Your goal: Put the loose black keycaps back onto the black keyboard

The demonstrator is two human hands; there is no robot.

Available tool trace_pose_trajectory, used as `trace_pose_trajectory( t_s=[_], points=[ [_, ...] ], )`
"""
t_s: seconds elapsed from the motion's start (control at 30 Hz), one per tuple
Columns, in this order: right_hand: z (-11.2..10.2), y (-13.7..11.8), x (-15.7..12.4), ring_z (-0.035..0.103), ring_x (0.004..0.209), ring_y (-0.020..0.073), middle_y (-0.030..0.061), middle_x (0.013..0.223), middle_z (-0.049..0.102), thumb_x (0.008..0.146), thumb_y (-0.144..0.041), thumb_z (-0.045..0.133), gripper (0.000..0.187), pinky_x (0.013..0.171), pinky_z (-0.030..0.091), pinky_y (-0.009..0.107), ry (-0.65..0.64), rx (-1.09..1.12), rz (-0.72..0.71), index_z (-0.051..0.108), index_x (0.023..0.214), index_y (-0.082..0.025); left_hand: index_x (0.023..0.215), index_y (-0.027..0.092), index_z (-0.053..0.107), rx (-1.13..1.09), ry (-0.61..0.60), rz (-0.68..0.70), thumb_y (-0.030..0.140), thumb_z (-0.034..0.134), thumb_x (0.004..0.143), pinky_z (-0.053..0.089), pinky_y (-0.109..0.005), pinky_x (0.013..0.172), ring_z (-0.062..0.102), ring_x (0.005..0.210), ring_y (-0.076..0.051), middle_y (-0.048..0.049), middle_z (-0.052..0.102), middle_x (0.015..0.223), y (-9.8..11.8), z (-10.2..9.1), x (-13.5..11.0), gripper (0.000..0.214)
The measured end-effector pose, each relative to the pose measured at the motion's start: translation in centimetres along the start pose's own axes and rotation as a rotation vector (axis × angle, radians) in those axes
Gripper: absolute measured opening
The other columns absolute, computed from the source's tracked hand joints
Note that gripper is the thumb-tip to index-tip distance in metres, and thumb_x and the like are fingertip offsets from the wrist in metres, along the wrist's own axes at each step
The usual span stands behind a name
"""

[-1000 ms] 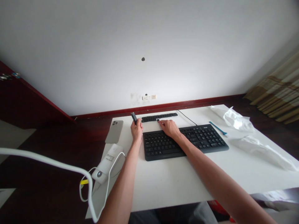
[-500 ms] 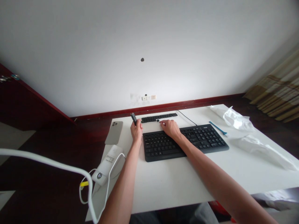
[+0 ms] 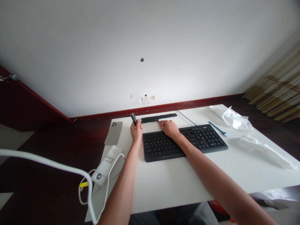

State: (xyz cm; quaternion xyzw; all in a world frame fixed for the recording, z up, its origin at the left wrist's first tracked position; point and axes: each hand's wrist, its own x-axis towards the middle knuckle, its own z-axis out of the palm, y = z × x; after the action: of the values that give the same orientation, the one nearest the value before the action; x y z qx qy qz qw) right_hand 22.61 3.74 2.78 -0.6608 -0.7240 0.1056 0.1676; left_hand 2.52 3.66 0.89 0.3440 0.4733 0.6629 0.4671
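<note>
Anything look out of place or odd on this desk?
Yes. A row of loose keycaps lies on the table behind the keyboard, apparently pulled off it. The left hand holds a small dark tool. The phone and power bank seem to overhang the table's left edge.

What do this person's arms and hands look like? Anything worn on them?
The left forearm and right forearm are bare, with no sleeves in view. The left hand and right hand wear no gloves; no watch, bracelet or ring shows.
</note>
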Motion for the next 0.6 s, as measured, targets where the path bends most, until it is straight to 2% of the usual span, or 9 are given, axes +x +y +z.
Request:
trace_pose_trajectory(
  t_s=[0.23,0.47,0.6],
  points=[
    [-0.12,-0.14,-0.15,0.075,0.092,0.0274,0.0133,0.099,0.081,0.103,-0.038,0.050,0.036,0.080,0.051,0.031,0.001,0.000,-0.001,0.077,0.126,-0.030,0.094,0.017,0.066,0.008,0.000,-0.006,0.049,0.069,0.086,0.028,-0.017,0.042,0.040,0.045,-0.006,0.0062,0.047,0.060,0.08,-0.01,-0.03,0.033],
    [-0.38,-0.33,-0.17,0.075,0.096,0.0264,0.0148,0.104,0.080,0.105,-0.038,0.048,0.039,0.085,0.052,0.030,-0.033,-0.022,0.016,0.074,0.131,-0.026,0.095,0.015,0.065,0.015,-0.002,-0.007,0.049,0.068,0.086,0.029,-0.016,0.042,0.039,0.046,-0.005,0.0068,0.047,0.061,0.09,0.04,-0.05,0.035],
    [-0.42,-0.32,-0.19,0.075,0.099,0.0284,0.0139,0.106,0.080,0.104,-0.039,0.047,0.039,0.085,0.051,0.032,-0.038,-0.020,0.016,0.074,0.131,-0.030,0.096,0.016,0.064,0.025,0.000,-0.011,0.049,0.068,0.086,0.028,-0.016,0.042,0.039,0.046,-0.005,0.0072,0.047,0.061,0.11,0.08,-0.06,0.035]
  ],
)
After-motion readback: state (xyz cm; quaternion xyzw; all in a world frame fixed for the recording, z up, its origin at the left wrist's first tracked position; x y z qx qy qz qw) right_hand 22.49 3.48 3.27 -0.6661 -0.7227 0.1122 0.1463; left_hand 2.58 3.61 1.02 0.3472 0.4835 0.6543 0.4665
